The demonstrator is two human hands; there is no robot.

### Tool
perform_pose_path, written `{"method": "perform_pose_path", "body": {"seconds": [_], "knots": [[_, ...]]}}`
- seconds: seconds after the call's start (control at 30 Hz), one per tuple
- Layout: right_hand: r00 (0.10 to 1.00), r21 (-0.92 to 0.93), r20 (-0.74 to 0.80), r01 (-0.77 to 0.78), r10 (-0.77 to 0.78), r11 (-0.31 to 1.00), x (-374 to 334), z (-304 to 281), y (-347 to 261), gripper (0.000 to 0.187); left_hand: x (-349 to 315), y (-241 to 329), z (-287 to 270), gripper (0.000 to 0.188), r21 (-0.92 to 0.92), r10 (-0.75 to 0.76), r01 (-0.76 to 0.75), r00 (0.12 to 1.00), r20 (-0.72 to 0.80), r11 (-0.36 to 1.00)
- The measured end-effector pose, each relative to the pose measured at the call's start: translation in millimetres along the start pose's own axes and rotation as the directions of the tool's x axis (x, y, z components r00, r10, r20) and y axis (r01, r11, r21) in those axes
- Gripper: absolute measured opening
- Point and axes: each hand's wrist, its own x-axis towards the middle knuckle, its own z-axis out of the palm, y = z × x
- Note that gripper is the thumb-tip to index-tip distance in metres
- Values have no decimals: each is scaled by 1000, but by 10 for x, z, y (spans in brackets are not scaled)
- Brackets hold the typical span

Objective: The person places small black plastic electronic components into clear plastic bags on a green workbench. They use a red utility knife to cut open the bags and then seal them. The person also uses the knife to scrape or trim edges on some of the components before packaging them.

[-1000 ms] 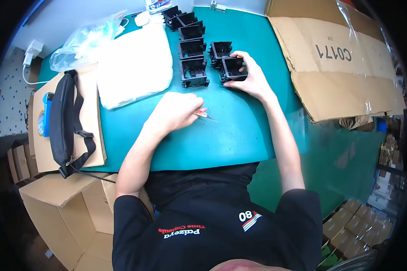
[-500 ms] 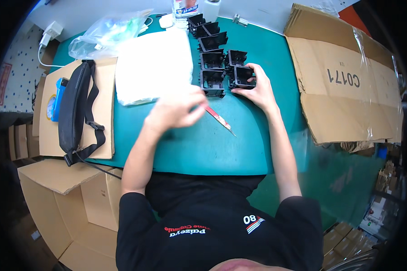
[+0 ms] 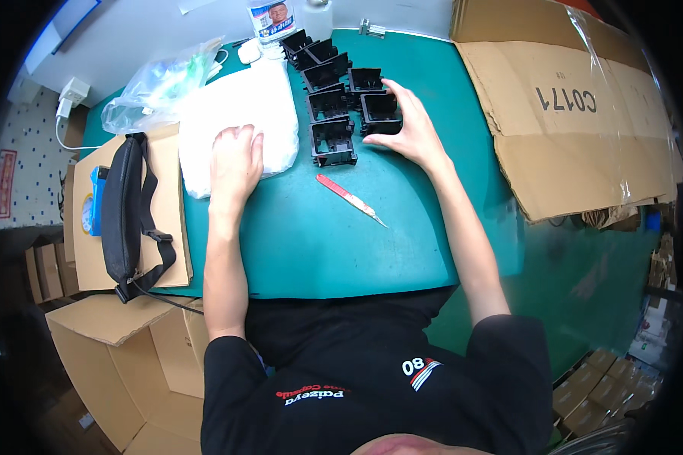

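A black box (image 3: 381, 108) at one o'clock is being cupped by the right hand (image 3: 417, 140), fingers open; the left hand (image 3: 237, 164) grip can't be told. Hands could be getting cut if the knife (image 3: 348, 198) is bumped.

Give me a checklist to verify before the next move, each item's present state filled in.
1. Red-handled knife out of both hands: ok, lying on the green mat.
2. Knife tip pointing away from the person: not ok, aimed near-right.
3. Left hand clear of the white bundle: not ok, over its near part.
4. Right hand firmly gripping the black part beside it: cannot tell.
5. Other black parts spaced apart: not ok, several crowd together.
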Motion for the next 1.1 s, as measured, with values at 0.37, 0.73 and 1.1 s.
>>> {"method": "perform_pose_path", "body": {"seconds": [0.37, 0.73, 1.1], "knots": [[922, 138, -383, 121, -59, 983, -334, -176, -232, 25, 89, 137, -137, 14, -182, -68, 42, 988, -137, 982], [937, 616, -9, 281, -350, 736, -670, -29, -765, 78, -281, 1139, -146, 3, -922, 169, 54, 977, 127, 385], [911, 890, 78, -246, 404, 383, -666, -249, -529, 16, -205, 1065, -139, 21, -852, 224, 492, 823, 522, 178]]}}
